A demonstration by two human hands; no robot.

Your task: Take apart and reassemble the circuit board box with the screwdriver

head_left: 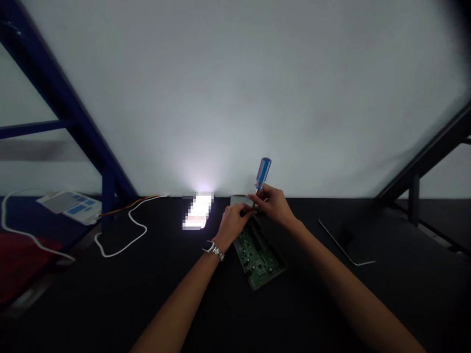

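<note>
A screwdriver with a clear blue handle stands nearly upright, its tip down at the far end of a green circuit board. My right hand is closed with its fingers round the screwdriver's shaft, just below the handle. Beside it, my left hand has its fingers pinched together near the screwdriver's tip, over the board's far end; what they hold, if anything, is too small to make out. The board lies aslant on the black table, its near end pointing toward me.
A bright, blurred-out screen lies left of my hands. Further left are a white cable and a white-and-blue panel. An L-shaped metal rod lies on the right of the black table. Blue frame bars rise at the left.
</note>
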